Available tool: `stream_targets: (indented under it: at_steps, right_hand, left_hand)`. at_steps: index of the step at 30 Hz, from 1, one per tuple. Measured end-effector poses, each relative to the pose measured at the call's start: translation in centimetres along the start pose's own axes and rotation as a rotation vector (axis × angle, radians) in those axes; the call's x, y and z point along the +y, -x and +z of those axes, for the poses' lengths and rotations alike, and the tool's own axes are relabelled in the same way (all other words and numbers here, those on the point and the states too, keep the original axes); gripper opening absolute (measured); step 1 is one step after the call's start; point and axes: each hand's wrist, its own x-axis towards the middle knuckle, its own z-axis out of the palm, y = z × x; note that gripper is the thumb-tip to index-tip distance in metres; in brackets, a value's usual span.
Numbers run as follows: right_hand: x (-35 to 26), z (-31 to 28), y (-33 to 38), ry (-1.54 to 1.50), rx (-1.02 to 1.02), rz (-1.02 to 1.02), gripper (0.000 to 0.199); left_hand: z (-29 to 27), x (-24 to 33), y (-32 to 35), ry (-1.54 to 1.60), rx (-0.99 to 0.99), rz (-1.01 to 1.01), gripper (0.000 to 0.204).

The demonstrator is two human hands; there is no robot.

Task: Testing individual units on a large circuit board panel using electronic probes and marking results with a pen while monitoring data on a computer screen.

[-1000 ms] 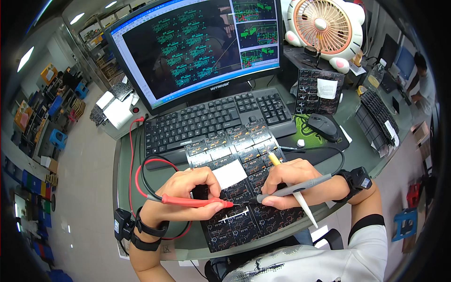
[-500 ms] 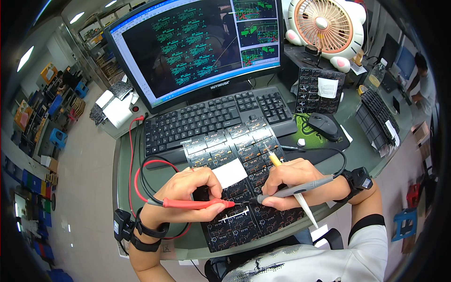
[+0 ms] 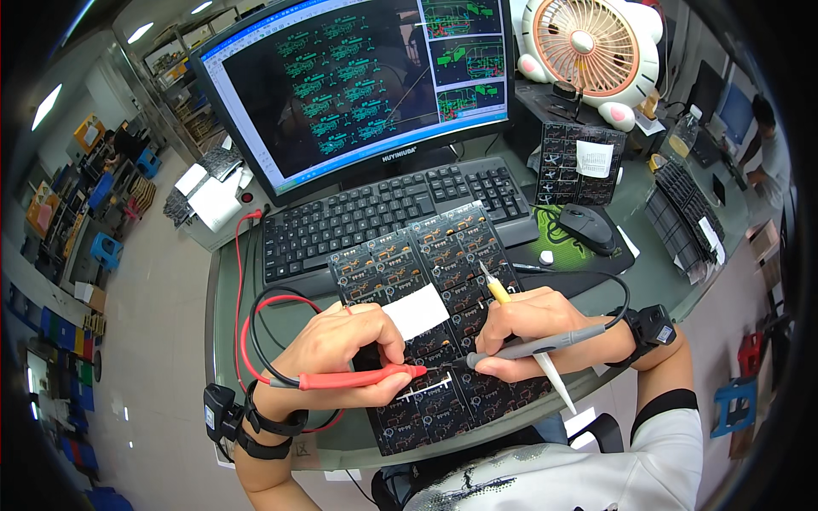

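My left hand (image 3: 349, 345) is closed around a red test probe (image 3: 358, 376), its tip near the middle of a black circuit board panel (image 3: 388, 264). My right hand (image 3: 532, 328) pinches a grey test probe (image 3: 545, 342) whose dark tip points left, close to the red one. Tucked in the same hand is a slim yellow-and-white tool (image 3: 498, 290) with a thin pointed tip. Whether either probe tip touches the board is too small to tell. A white paper piece (image 3: 417, 313) lies on the panel between my hands. The panel's far edge overlaps the keyboard.
Beyond the panel are a black keyboard (image 3: 358, 213) and a monitor (image 3: 341, 85) showing a board layout. A mouse (image 3: 586, 228) rests on a green-and-black pad at the right. Panels (image 3: 558, 175) stand behind it, near a white fan (image 3: 584, 43). A red lead (image 3: 237, 307) runs along the left.
The panel's tilt has shifted slightly, its far edge a little higher, and the glare on it has faded. The leads by my left wrist have moved a little. Both hands keep their grip.
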Motion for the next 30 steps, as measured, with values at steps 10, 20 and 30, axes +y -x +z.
stream_targets:
  at_steps: [10,20,30]
  right_hand:
    - [-0.4,0.0,-0.4,-0.016,-0.006,0.022,0.021]
    - [-0.5,0.7,-9.9,-0.230,-0.217,0.258,0.036]
    - [-1.2,-6.2,-10.1,-0.207,0.494,-0.040,0.024]
  left_hand:
    - [-0.5,0.0,0.3,0.341,0.000,-0.106,0.022]
    - [1.0,0.2,0.7,0.475,0.264,-0.367,0.025]
    - [-5.6,-3.9,1.7,0.997,0.751,0.054,0.035]
